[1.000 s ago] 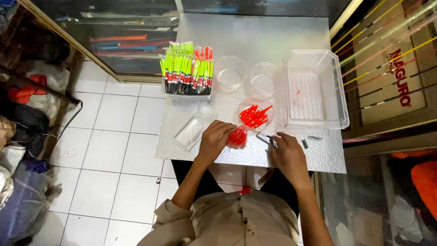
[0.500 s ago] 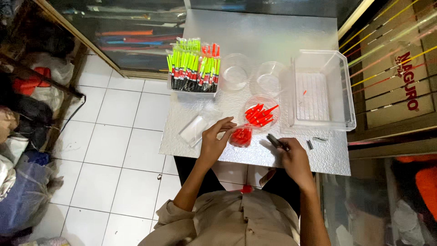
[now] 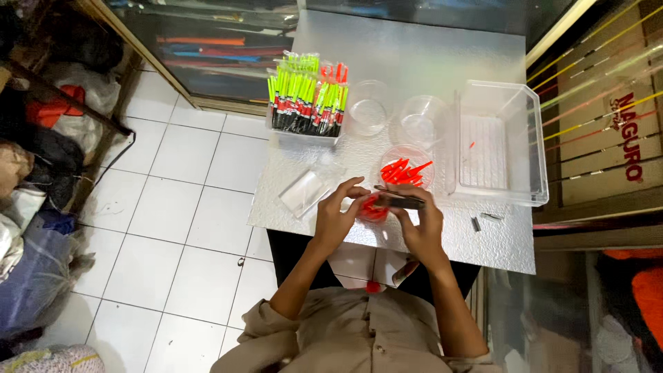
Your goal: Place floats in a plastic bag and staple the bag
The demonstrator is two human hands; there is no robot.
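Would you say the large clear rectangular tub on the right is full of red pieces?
No, the clear tub holds only a single small red piece.

Clear plastic packets [image 3: 309, 191] flat on counter [image 3: 497, 242], left of hands. Brown sign [image 3: 608, 131], red lettering, at right wall.

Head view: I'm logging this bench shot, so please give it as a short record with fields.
Left hand: fingers at a small red piece
Right hand: holds a dark slim tool, pointed left
Round tub: clear, holds loose orange-red sticks
Empty cups: two, clear, behind the tub
Large clear bin: to the right, nearly empty
Box of green and red floats: far left of the table
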